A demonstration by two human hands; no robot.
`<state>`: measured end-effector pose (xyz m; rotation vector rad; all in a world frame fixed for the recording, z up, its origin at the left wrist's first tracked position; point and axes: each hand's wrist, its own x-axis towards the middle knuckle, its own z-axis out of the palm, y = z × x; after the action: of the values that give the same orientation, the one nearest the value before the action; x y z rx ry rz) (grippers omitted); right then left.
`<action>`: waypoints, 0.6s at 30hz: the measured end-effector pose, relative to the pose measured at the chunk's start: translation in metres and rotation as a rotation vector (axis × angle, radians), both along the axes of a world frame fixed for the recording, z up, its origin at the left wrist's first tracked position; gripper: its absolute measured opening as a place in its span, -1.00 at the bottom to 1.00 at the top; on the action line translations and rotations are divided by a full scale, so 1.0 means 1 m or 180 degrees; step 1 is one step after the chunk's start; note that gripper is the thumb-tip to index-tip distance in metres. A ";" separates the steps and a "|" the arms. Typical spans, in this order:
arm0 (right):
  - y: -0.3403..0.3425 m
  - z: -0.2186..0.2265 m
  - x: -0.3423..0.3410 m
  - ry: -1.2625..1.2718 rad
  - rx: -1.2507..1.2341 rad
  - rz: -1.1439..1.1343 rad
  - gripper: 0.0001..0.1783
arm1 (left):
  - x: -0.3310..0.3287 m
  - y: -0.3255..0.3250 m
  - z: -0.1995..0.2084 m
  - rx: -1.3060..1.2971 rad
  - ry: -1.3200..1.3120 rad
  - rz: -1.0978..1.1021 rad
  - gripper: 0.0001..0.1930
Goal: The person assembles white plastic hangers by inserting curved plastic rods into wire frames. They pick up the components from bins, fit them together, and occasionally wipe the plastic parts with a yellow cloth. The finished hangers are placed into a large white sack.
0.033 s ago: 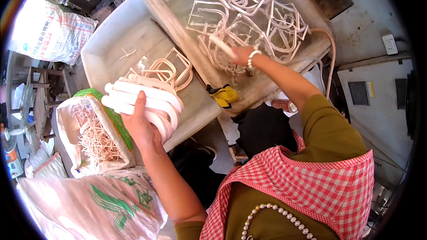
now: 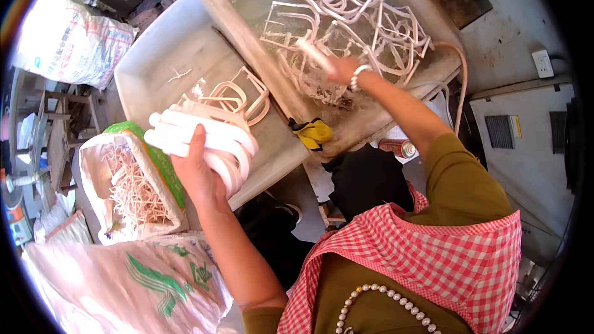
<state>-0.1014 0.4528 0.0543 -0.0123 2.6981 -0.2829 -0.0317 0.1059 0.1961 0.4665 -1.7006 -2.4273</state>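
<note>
My left hand [image 2: 203, 170] is closed around a stack of pale pink U-shaped plastic pieces [image 2: 201, 136], its thumb laid across the front. The stack is over the near part of the left basin [image 2: 139, 80]. Further right, my right hand [image 2: 344, 70] is closed on one pale pink plastic piece [image 2: 315, 57], whose far end points up and left. Below and beyond it lies a tangle of similar bent pieces and thin strips [image 2: 362, 25] in the right basin. A few looped pieces [image 2: 238, 96] rest in the left basin behind the stack.
A wooden divider [image 2: 241, 31] separates the basins; a yellow and black glove [image 2: 312, 133] lies at its near end. Left of me stands an open sack of thin pink scraps [image 2: 139, 192], with a white sack [image 2: 124, 278] nearer. A hose [image 2: 463, 86] curves down the right side.
My right hand and its piece have shifted slightly to the right. The whole view has moved a little; my left hand still grips the stack.
</note>
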 end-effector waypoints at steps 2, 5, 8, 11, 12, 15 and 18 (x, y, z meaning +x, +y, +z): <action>0.043 0.026 -0.006 0.0811 -0.0649 -0.0527 -0.48 | -0.005 0.001 -0.003 0.0158 -0.0162 -0.0104 -0.48; 0.088 0.054 -0.012 0.1272 -0.1662 -0.1914 -0.52 | -0.003 0.008 0.000 0.0466 -0.0099 -0.0148 -0.47; 0.162 0.027 -0.012 0.1647 -0.0205 -0.1761 -0.56 | -0.002 0.020 0.016 0.1017 -0.0237 -0.0443 -0.45; 0.123 0.051 0.000 0.2238 0.0118 -0.1835 -0.59 | 0.004 0.010 0.008 0.1099 -0.0113 -0.0366 -0.50; 0.120 0.063 -0.005 0.2731 -0.0554 -0.1613 -0.58 | 0.005 0.009 0.007 0.1216 -0.0108 -0.0375 -0.52; 0.044 0.112 0.006 0.1189 -0.4396 -0.2356 -0.66 | 0.009 0.002 0.006 0.1332 -0.0120 -0.0420 -0.52; -0.035 0.127 0.022 0.0034 -0.6237 -0.1475 -0.67 | 0.013 0.004 0.012 0.1315 -0.0098 -0.0471 -0.52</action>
<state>-0.0796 0.4183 0.1814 0.0337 1.3041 -2.6676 -0.0189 0.1103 0.2076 0.4378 -1.2784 -2.9039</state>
